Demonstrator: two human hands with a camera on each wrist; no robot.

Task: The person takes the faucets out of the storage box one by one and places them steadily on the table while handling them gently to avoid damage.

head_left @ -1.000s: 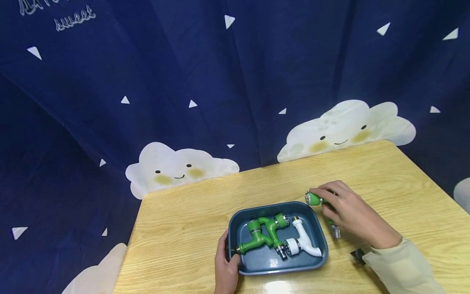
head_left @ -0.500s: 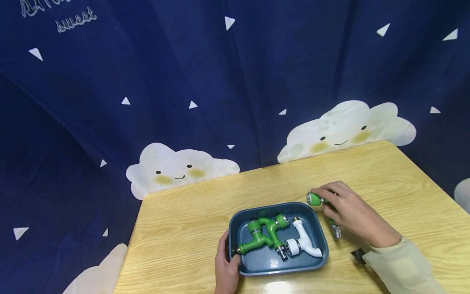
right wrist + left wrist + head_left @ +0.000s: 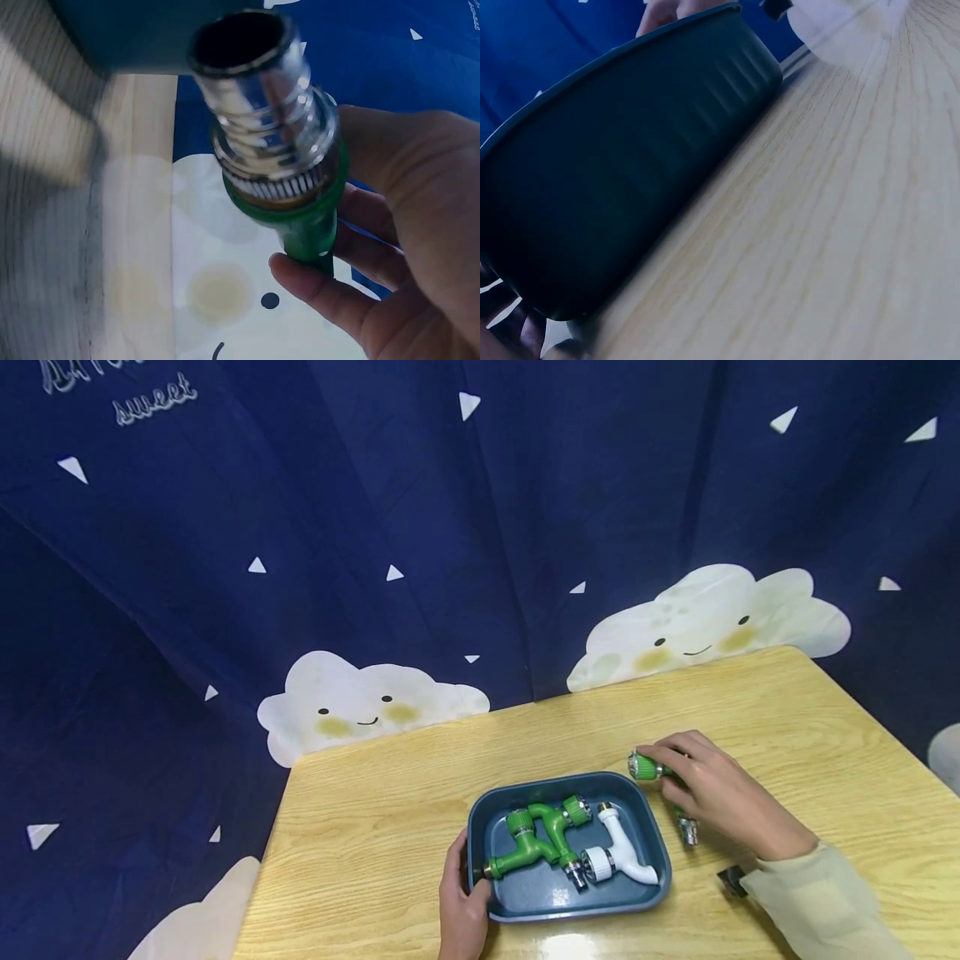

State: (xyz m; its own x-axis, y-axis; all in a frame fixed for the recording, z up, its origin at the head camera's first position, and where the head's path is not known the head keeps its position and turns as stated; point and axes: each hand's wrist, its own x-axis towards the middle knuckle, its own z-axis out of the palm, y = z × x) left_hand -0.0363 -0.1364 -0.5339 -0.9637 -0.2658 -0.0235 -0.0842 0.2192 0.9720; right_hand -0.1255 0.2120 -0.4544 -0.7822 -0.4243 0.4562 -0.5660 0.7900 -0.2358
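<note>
My left hand [image 3: 462, 906] grips the left end of a dark blue plastic tray [image 3: 570, 917], thumb at the rim and fingers along the outer wall. Inside lie two green taps, one at the left [image 3: 525, 852] and one in the middle [image 3: 557, 831], plus a white tap [image 3: 621, 847] at the right. Just beyond the tray's right end, my right hand [image 3: 712, 789] holds another green tap [image 3: 643, 766] by its body, knob toward the left. That tap's chrome hose nozzle [image 3: 262, 127] points at the right wrist camera; fingers cover part of its body.
The tray stands on a light wood table [image 3: 360, 860]. Behind the table hangs a dark blue curtain [image 3: 420, 510] with clouds and white triangles. A small black object [image 3: 731, 882] shows at the right sleeve's cuff.
</note>
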